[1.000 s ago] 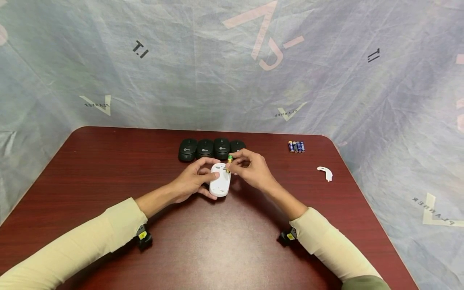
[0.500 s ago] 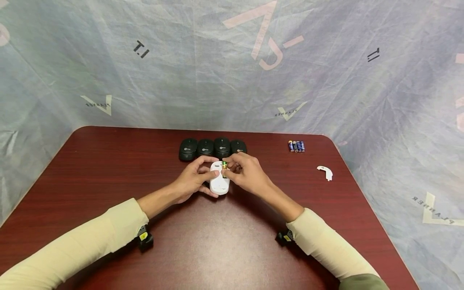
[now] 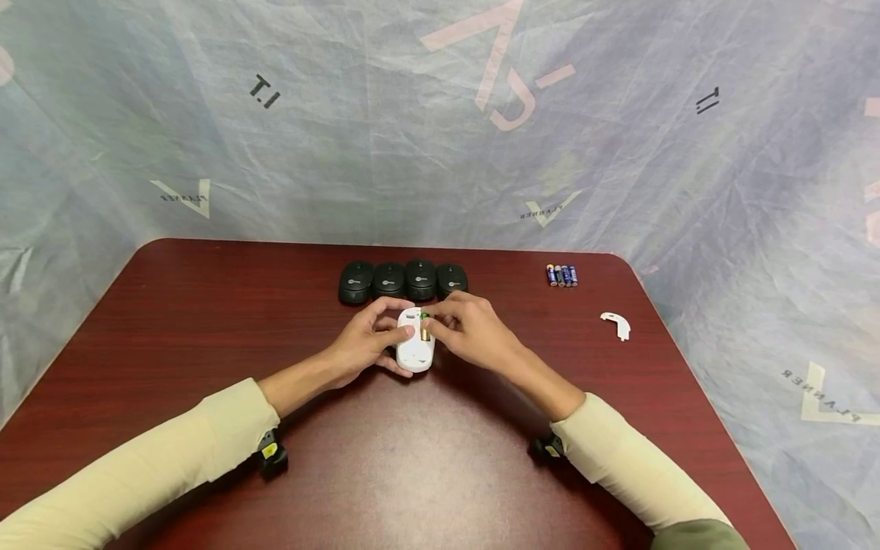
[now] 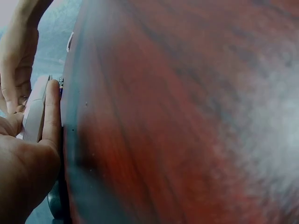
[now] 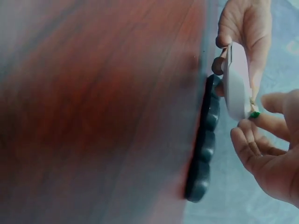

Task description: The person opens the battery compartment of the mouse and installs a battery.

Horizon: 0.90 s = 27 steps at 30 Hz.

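My left hand (image 3: 367,341) grips a white computer mouse (image 3: 415,357), underside up, with the thumb on its face and fingers round its edge. A gold AA-size battery (image 3: 425,334) with a green end lies along the battery slot. My right hand (image 3: 474,325) is at that battery, thumb and index finger by its green end. The right wrist view shows the white mouse (image 5: 237,84) side on, the battery's green end (image 5: 254,114) jutting from it against the right index finger. In the left wrist view, the left hand (image 4: 32,158) holds the mouse from below, clear of the table.
Several black mice (image 3: 389,281) stand in a row behind the hands. Several blue batteries (image 3: 562,276) lie side by side at the back right. A curved white cover (image 3: 616,325) rests near the right edge of the dark red table (image 3: 206,321). A grey cloth hangs behind.
The right hand has brought the battery from a tilted position over the mouse's right edge down into the slot. The left hand and the mouse have hardly moved.
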### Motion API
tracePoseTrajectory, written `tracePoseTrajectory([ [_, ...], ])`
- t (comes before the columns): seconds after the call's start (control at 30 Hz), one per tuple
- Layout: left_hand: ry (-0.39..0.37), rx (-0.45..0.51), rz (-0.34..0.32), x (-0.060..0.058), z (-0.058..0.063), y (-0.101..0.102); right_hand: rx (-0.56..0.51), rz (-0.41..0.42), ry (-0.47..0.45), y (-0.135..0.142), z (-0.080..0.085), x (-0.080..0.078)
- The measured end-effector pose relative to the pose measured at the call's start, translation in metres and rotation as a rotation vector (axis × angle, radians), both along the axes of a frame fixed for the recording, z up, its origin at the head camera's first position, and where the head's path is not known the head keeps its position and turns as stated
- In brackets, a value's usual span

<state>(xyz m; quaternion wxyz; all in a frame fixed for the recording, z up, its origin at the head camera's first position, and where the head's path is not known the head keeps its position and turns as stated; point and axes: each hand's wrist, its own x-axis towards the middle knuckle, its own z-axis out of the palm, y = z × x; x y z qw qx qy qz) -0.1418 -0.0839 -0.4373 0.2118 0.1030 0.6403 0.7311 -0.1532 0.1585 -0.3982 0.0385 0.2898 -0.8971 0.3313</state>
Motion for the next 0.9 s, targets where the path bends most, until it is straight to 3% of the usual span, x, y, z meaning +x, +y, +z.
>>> tracePoseTrajectory([
  [0.13,0.02,0.007,-0.003,-0.0015,0.0009,-0.0001,-0.182,-0.101,-0.275,0.002,-0.0016,-0.0032],
  [0.3,0.02,0.008,-0.017,-0.0038,0.0003,0.0004,-0.422,-0.122,-0.647,0.0026,-0.0032,-0.0063],
  [0.43,0.02,0.003,-0.031,-0.0043,-0.0004,0.0009,-0.524,-0.138,-0.833,0.0012,-0.0041,-0.0088],
  [0.63,0.018,-0.001,-0.045,-0.0039,0.0019,-0.0001,-0.583,-0.147,-0.941,-0.0001,-0.0027,-0.0107],
  [0.9,0.027,-0.016,-0.06,-0.0037,0.0052,-0.0003,-0.514,-0.103,-0.921,0.0012,0.0015,-0.0101],
])
